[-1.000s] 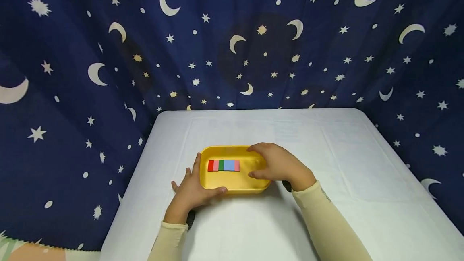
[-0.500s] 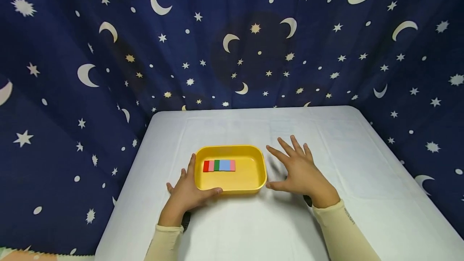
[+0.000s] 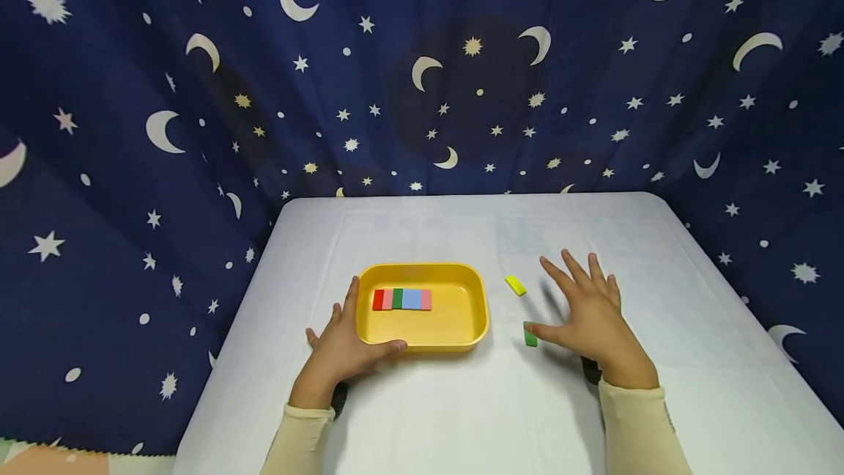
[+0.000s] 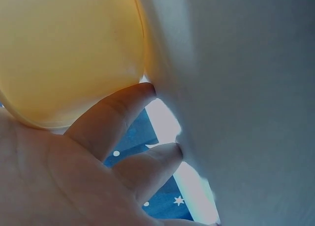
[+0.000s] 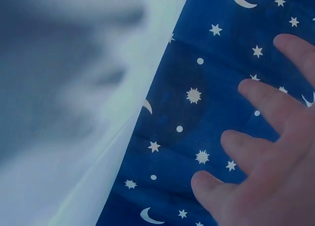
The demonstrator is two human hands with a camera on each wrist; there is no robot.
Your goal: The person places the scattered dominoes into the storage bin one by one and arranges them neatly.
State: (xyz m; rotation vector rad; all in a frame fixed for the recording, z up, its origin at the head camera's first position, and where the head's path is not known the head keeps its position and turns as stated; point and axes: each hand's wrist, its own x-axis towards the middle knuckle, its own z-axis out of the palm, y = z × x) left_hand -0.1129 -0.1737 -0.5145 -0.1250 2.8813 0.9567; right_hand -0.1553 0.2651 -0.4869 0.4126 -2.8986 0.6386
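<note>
A shallow yellow tray [image 3: 455, 336] sits on the white table, with a row of small flat coloured pieces [image 3: 412, 300] in it: red, pink, green, blue and pink. My left hand [image 3: 346, 347] lies at the tray's near left corner, index finger along the left side and thumb along the front. In the left wrist view, its straight fingers [image 4: 115, 113] reach beside the tray wall. To the right, my right hand [image 3: 587, 317] is spread wide and holds nothing. Its thumb tip overlaps a small green piece [image 3: 530, 339]; a small yellow piece [image 3: 516, 285] is farther back, between tray and hand.
The white-covered table [image 3: 448, 416] extends around the tray on all sides. Behind it and along both sides hangs a dark blue curtain [image 3: 422, 94] with moons and stars. At the lower left a patterned cloth [image 3: 59, 458] shows.
My right hand has moved from over the tray out to the right, fingers spreading. A green and a yellow piece now show beside the tray. The left hand has stayed at the tray.
</note>
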